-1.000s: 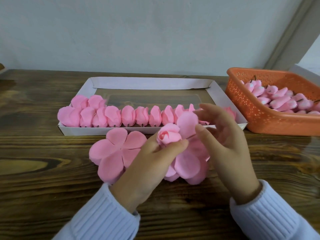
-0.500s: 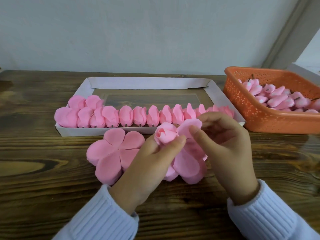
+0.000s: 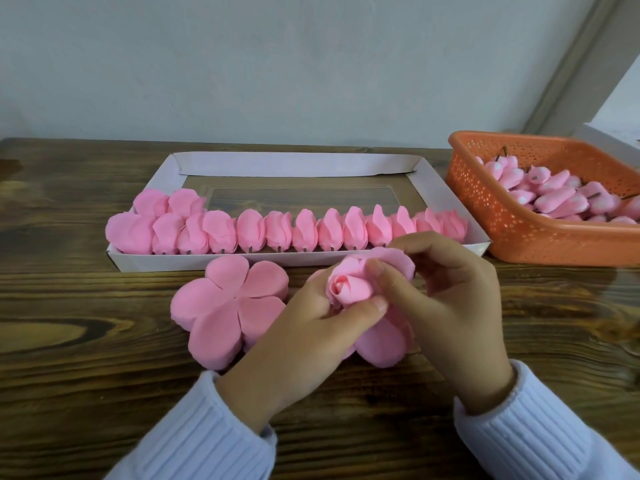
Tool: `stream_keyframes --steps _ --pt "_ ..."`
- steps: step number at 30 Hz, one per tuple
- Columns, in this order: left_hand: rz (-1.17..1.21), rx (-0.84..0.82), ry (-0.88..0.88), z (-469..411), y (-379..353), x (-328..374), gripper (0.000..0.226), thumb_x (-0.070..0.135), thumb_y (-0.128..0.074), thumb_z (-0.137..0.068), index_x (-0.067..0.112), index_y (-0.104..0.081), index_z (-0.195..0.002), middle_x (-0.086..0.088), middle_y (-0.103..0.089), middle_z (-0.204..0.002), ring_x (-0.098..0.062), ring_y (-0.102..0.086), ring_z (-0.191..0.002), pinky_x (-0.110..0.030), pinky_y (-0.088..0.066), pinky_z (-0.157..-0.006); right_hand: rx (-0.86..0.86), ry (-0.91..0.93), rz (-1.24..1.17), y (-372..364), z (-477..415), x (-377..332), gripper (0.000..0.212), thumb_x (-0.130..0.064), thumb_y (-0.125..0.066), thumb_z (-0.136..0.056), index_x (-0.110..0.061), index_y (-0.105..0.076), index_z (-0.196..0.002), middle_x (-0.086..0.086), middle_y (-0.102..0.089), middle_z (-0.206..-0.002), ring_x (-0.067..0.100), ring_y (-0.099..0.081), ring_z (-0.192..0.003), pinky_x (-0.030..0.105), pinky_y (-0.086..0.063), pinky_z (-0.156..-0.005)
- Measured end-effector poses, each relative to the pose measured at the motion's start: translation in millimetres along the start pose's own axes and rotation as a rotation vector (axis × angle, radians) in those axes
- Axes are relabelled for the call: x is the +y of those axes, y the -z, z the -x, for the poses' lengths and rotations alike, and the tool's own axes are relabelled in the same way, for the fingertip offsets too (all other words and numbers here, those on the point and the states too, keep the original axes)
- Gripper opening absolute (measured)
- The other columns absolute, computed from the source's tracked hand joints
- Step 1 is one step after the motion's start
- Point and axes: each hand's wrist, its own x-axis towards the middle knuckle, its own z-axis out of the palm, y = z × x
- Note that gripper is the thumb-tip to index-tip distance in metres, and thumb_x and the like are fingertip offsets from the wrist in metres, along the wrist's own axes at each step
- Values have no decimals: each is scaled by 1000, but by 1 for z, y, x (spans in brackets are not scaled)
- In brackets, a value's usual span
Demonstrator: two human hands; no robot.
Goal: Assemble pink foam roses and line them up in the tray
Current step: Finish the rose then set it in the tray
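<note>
Near tray [image 3: 156, 263], left hand [image 3: 304, 334] gripping bud [image 3: 348, 289], right hand [image 3: 450, 306] pinching petal [image 3: 394, 261] against it. Advice: pressing petal snug, overlapping, keeping base aligned, not crushing foam.

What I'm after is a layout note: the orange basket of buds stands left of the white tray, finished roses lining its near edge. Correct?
No: the head view shows the orange basket right of the white tray. Buds lie inside; finished roses line the near edge.

Looked like a small handcraft work spot, prob. at home. Wood-grain worktop [image 3: 69, 341] sat against plain wall [image 3: 277, 64], w/ card tray [image 3: 294, 164] of foam roses [image 3: 277, 230] & orange basket [image 3: 519, 237] of buds [image 3: 554, 199].
</note>
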Motion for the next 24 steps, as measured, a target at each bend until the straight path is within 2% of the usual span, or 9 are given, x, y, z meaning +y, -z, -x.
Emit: stream_keyframes --steps 3,5,7,10,12,14,18,21,24 --pt "-34 5 -33 0 0 -1 26 28 -57 -88 36 -64 -110 10 -69 -108 -1 -63 -104 -19 -49 -92 -8 24 -12 1 0 -1 11 -11 -74 -77 -20 -69 -80 -6 -70 -76 17 -66 -69 32 -54 -64" --pt "-69 1 -76 0 -2 2 24 23 -57 -89 33 -65 -109 7 -69 -107 -3 -63 -104 -18 -50 -89 -30 57 -5 1 0 -2 12 -12 -75 -78 -21 -69 -81 -6 -71 -78 14 -66 -69 26 -53 -64" --pt "-104 -2 -113 0 -4 6 22 26 -56 -88 38 -65 -104 13 -69 -103 -1 -63 -100 -14 -50 -84 -48 84 -4 0 0 -3 13 -12 -75 -79 -23 -70 -81 -8 -71 -79 13 -66 -68 24 -53 -64" --pt "-170 63 -112 2 -6 6 19 40 -52 -79 52 -63 -90 17 -68 -85 2 -64 -79 -12 -50 -66 -78 101 -54 0 1 -4 11 -14 -71 -82 -24 -70 -82 -8 -71 -79 12 -67 -70 22 -52 -66" --pt "-153 110 -76 3 -5 2 11 41 -59 -77 47 -65 -83 22 -67 -75 9 -62 -69 -6 -47 -60 -88 99 -77 0 1 -4 10 -15 -68 -83 -24 -70 -86 -10 -71 -81 10 -67 -72 20 -51 -68" --pt "-79 124 -26 4 -4 1 5 33 -63 -79 36 -67 -79 26 -66 -71 14 -60 -67 -2 -45 -60 -80 90 -82 -1 1 -3 8 -16 -68 -83 -23 -69 -85 -10 -70 -82 11 -66 -73 21 -50 -70" --pt "-106 175 -76 5 -3 9 38 21 -61 -93 56 -68 -79 27 -67 -68 14 -62 -66 -1 -42 -57 -71 48 -65 -1 -1 0 9 -21 -63 -85 -19 -67 -92 -9 -69 -89 13 -63 -79 28 -50 -72" --pt "-38 172 -108 5 -3 11 21 28 -54 -93 41 -71 -95 13 -74 -86 5 -67 -83 -6 -48 -68 -136 -42 -118 -1 -2 1 16 -26 -59 -86 -20 -65 -99 -7 -68 -96 16 -64 -87 39 -51 -74" --pt "59 206 -59 4 -1 7 21 36 -53 -86 44 -72 -89 8 -75 -88 1 -69 -84 -11 -51 -68 -235 -88 -153 -1 -2 -1 23 -28 -61 -84 -19 -64 -105 -6 -67 -104 17 -64 -96 37 -50 -82"
